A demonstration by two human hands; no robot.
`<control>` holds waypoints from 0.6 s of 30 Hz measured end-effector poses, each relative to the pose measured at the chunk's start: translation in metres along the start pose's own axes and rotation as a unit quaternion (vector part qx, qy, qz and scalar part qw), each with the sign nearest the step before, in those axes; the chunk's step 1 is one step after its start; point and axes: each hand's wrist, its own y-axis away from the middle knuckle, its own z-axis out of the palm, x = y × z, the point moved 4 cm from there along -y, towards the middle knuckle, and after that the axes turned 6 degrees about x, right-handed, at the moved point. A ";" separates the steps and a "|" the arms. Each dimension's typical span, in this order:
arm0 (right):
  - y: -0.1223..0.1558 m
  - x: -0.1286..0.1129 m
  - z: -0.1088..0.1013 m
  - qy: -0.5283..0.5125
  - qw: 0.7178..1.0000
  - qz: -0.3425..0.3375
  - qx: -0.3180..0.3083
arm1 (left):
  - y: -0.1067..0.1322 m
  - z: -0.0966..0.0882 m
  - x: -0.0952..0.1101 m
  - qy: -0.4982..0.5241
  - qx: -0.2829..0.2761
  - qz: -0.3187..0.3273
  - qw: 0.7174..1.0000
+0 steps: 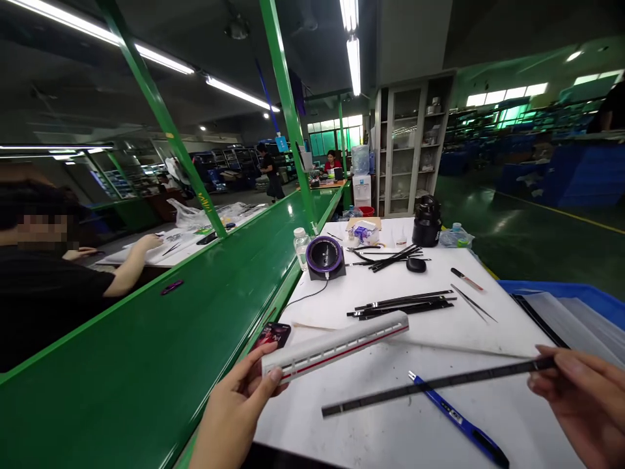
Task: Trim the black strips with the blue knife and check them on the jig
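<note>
My left hand point(249, 397) is closed around the near end of a long white slotted plastic housing point(336, 345) with a red line along its lower edge. The housing is tilted, its far end up to the right. At the right, my right hand point(586, 391) pinches one end of a dark flat strip point(390, 395), which slants down to the left above the table. A thin pale strip point(469, 348) also runs to the right fingers; whether they grip it I cannot tell. Beneath the dark strip lies a blue pen-like tool point(454, 417) with a metal tip.
On the white table point(371, 443) lie black strips point(400, 305), tweezers point(472, 303), a phone point(273, 335), a black case point(416, 264) and a round purple-rimmed device point(325, 255). A green conveyor point(161, 345) runs along the left, with a co-worker point(43, 286) beyond. A blue bin point(586, 293) stands right.
</note>
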 end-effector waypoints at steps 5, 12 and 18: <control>0.022 -0.023 0.054 0.012 0.999 0.022 -0.021 | 0.006 0.017 -0.013 0.059 -0.050 -0.003 0.997; 0.034 -0.022 0.057 0.030 0.999 0.010 -0.020 | 0.012 0.036 -0.025 0.189 -0.065 -0.022 0.980; 0.032 -0.035 0.056 0.031 0.999 -0.007 0.010 | 0.014 0.044 -0.023 0.208 -0.081 -0.044 0.974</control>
